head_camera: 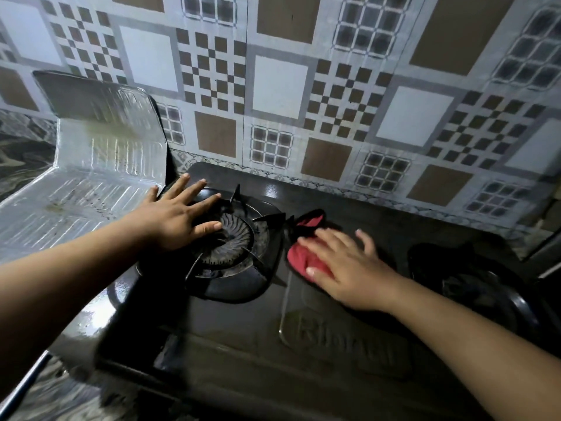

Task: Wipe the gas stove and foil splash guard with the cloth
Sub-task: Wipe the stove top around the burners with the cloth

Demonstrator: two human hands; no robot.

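Observation:
A black two-burner gas stove (243, 344) fills the middle of the head view. My left hand (179, 217) lies flat with spread fingers on the left burner (233, 244) and its pan support. My right hand (349, 268) presses a red cloth (300, 253) flat against the stove top between the two burners; its fingers are straight and blurred. The silver foil splash guard (100, 165) stands bent at the stove's left side, with stains on its lower panel.
The right burner (485, 287) sits dark at the right edge. A patterned tile wall (334, 95) rises directly behind the stove. A marbled counter (18, 156) shows at the far left, and a metal bar (27, 384) crosses the bottom left corner.

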